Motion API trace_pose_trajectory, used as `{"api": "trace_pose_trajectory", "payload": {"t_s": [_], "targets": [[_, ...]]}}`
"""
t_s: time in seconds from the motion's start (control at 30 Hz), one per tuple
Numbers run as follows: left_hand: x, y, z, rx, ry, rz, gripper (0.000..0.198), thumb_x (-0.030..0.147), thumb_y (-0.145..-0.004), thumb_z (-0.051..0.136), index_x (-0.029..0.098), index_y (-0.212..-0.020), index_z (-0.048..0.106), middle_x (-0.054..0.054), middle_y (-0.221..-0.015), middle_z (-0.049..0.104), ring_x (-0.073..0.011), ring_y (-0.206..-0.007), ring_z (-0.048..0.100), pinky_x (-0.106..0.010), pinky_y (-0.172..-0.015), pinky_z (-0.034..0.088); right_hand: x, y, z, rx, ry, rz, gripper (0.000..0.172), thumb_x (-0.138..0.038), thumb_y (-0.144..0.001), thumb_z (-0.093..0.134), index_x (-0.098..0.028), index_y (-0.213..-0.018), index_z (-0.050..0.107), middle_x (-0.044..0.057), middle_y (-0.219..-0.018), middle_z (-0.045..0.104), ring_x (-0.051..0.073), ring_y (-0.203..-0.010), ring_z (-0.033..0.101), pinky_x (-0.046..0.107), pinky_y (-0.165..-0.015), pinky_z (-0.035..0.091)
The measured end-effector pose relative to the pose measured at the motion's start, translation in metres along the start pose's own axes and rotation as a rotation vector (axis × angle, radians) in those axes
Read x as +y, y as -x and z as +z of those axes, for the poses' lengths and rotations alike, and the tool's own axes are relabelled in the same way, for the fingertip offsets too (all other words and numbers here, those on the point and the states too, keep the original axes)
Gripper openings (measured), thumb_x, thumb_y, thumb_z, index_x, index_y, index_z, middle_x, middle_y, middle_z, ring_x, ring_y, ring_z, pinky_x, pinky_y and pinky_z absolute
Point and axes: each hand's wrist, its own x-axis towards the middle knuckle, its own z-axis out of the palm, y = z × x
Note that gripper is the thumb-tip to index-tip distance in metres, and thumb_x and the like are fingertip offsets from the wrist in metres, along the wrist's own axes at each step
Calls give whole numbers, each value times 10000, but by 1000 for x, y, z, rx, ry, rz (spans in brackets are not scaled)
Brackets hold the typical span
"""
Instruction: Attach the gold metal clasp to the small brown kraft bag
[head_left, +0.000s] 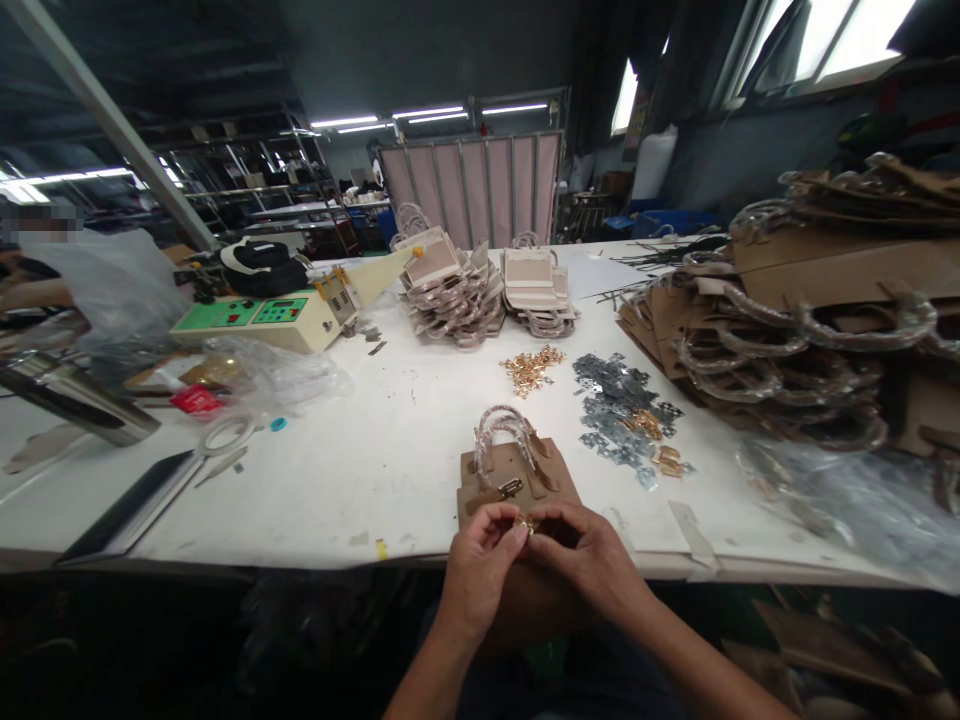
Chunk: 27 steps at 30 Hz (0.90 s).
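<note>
Both hands pinch a small gold clasp at the table's near edge.

The left hand (pixel 480 560) and right hand (pixel 585 555) meet fingertip to fingertip on the shiny metal clasp (pixel 527 523), just over a flat tan cardboard bag (pixel 514 480) with looped, clear-wrapped handles. Beyond it on the white table (pixel 390 450) lie a heap of gold fittings (pixel 531 368) and grey metal plates (pixel 619 405).

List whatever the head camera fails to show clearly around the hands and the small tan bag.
- Small gold metal fitting, head view: pinched between left hand and right hand; fingertips cover most of it, too small to tell its shape.
- Small tan cardboard bag with clear looped handles: lower edge hidden behind both hands.
- Green and cream control box: display text too small.
- Stack of brown bags: cut off by the right edge.
</note>
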Motion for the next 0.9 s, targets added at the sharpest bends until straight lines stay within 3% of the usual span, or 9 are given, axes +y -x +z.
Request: {"api": "trace_pose_trajectory", "payload": {"t_s": [0.23,0.43,0.67,0.8,0.9], "targets": [[-2,0,-5,-29,84,-31,326,351,-809,825,174,-1034,669,-13,-887,724,-115,-729,650,-234,-672,545,-12,-4,-9,-103,-96,116,168,-365,-891,738,-230,-984,774,20,-952,770,223,-905,702,315,-824,521],[-8,4,0,-3,138,-53,368,365,-843,798,146,-1120,694,-46,-929,740,-114,-707,661,-246,-670,553,-10,-2,-2,-57,-44,-1,135,-332,-897,739,-226,-817,763,10,-885,752,202,-883,693,303,-844,501],[5,9,5,-41,353,-118,379,323,-775,859,124,-1047,686,-43,-855,722,-107,-656,635,-256,-636,560,-18,-2,3,-57,-159,105,245,-457,-897,716,-223,-963,747,14,-813,752,208,-776,699,302,-751,544],[5,16,2,-53,349,-146,392,334,-731,877,159,-980,631,-1,-748,680,-112,-605,620,-270,-593,553,-26,1,-1,-120,43,55,317,-521,-925,614,-266,-827,774,26,-855,775,242,-849,724,320,-811,569],[-12,19,-2,-25,295,-198,450,409,-615,906,180,-857,603,-6,-599,656,-134,-508,588,-314,-572,532,-15,8,-3,-173,205,36,307,-584,-844,633,-340,-756,797,40,-803,783,283,-780,751,342,-704,623]]}}
